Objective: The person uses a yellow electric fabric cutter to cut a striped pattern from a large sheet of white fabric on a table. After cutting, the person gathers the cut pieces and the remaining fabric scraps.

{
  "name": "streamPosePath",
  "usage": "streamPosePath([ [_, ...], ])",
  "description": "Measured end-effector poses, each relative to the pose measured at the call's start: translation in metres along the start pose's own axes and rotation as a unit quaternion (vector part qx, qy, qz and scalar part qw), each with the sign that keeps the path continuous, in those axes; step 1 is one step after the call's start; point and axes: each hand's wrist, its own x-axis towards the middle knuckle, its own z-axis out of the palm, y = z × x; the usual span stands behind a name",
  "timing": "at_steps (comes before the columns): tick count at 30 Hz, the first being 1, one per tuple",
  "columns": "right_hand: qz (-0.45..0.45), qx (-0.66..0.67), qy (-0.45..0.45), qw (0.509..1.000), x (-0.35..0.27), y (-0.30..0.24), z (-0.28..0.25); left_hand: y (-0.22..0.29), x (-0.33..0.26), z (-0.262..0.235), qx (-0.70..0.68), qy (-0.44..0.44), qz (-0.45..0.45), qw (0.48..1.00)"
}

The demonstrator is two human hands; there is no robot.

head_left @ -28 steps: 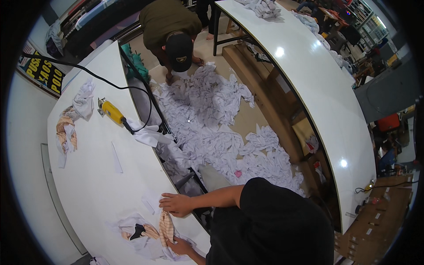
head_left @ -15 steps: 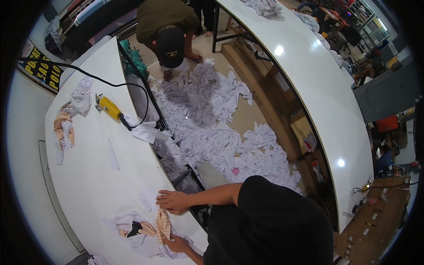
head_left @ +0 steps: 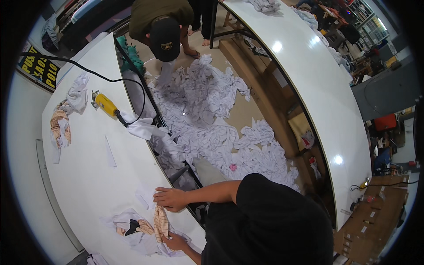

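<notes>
My right hand (head_left: pixel 170 199) lies at the upper end of an orange-and-white striped piece of cloth (head_left: pixel 160 221), its fingers stretched out over the table. Lower down, my left hand (head_left: pixel 175 243) is closed on the same cloth near its bottom end. White fabric (head_left: pixel 152 248) lies crumpled under and around the striped piece, with a black patch (head_left: pixel 131 227) in it. Small white fabric scraps (head_left: pixel 144 197) rest beside my right fingertips.
A yellow electric cloth cutter (head_left: pixel 106 104) with a black cable lies on the white table (head_left: pixel 84 190), near more striped and white cloth (head_left: pixel 60 126). White fabric scraps (head_left: pixel 198 119) heap the floor, where a person in a black cap (head_left: pixel 165 39) bends. A second white table (head_left: pixel 309 75) stands right.
The view has shifted slightly. My hands stay in nearly the same place on the striped cloth. The bending person has moved a little, and white cloth hangs below the cap.
</notes>
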Motion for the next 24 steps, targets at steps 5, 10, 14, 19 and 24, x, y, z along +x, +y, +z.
streamPosePath([
  [5, 0.0, -0.004, -0.006, 1.0, 0.0, 0.0, -0.001, -0.001, -0.001, 0.001, -0.002, 0.001, -0.002, 1.0],
  [10, 0.001, 0.0, -0.003, 1.0, 0.0, 0.0, 0.001, 0.0, 0.0, -0.001, 0.002, 0.002, 0.005, 1.0],
  [14, 0.009, 0.003, -0.003, 1.0, -0.003, 0.004, 0.002, 0.02, -0.005, -0.012, -0.005, -0.015, -0.013, 1.0],
  [19, 0.007, -0.007, -0.007, 1.0, 0.001, -0.001, 0.002, 0.0, -0.001, -0.002, 0.006, -0.009, -0.013, 1.0],
  [24, 0.008, -0.004, 0.002, 1.0, 0.0, 0.001, 0.003, 0.007, 0.0, -0.006, 0.002, -0.021, -0.033, 0.999],
])
